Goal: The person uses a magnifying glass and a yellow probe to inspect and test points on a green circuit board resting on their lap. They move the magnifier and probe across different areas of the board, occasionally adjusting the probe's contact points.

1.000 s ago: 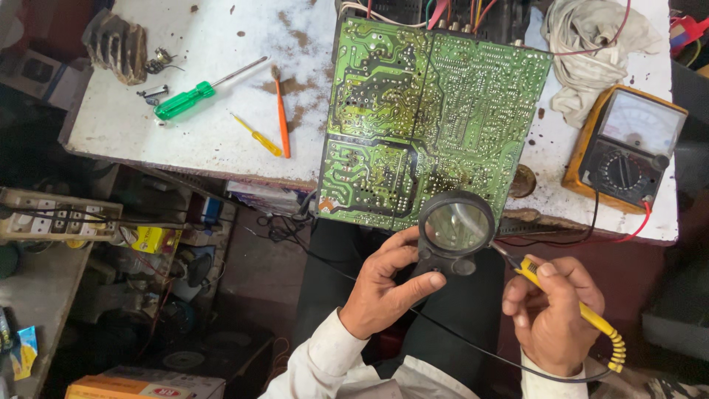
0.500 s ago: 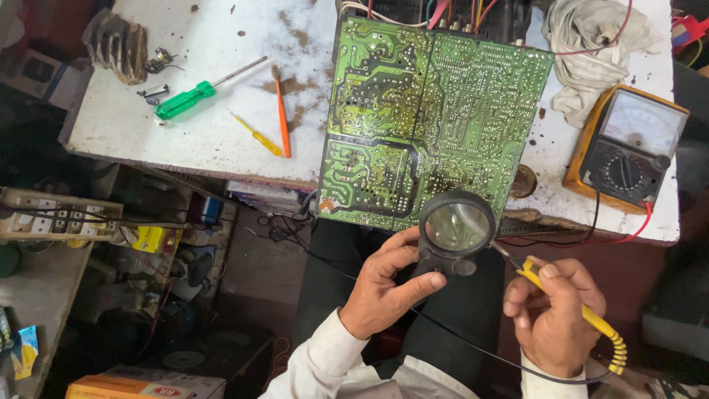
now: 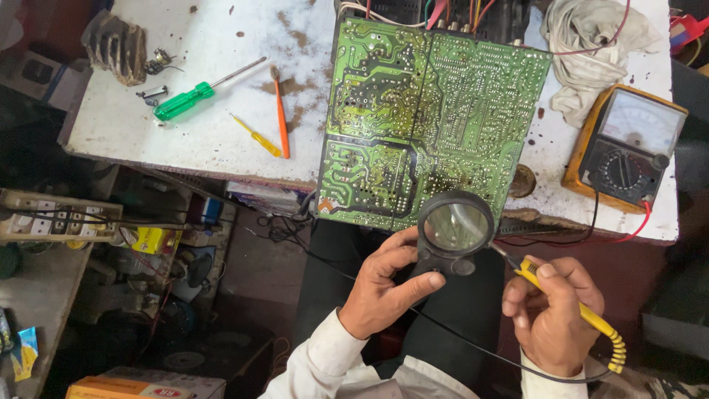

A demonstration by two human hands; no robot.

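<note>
The left hand (image 3: 384, 292) closes on the handle of the magnifier (image 3: 454, 225), lens over the 6 o'clock edge of the board (image 3: 428, 118). The right hand (image 3: 550, 314) grips the yellow probe (image 3: 583, 314) like a pen, tip at the lens's 4 o'clock. The board looks light, stiff and fragile: hold by edges. At its 9 o'clock lie screwdrivers (image 3: 199, 92); at 3 o'clock, a meter (image 3: 628, 148) and cloth (image 3: 591, 37). Leads crowd the table (image 3: 214, 140) edge.

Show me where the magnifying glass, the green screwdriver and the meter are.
magnifying glass (image 3: 456, 225), head view, on the lens.
green screwdriver (image 3: 183, 101), head view, on the green handle.
meter (image 3: 624, 148), head view, on the dark dial face.
</note>
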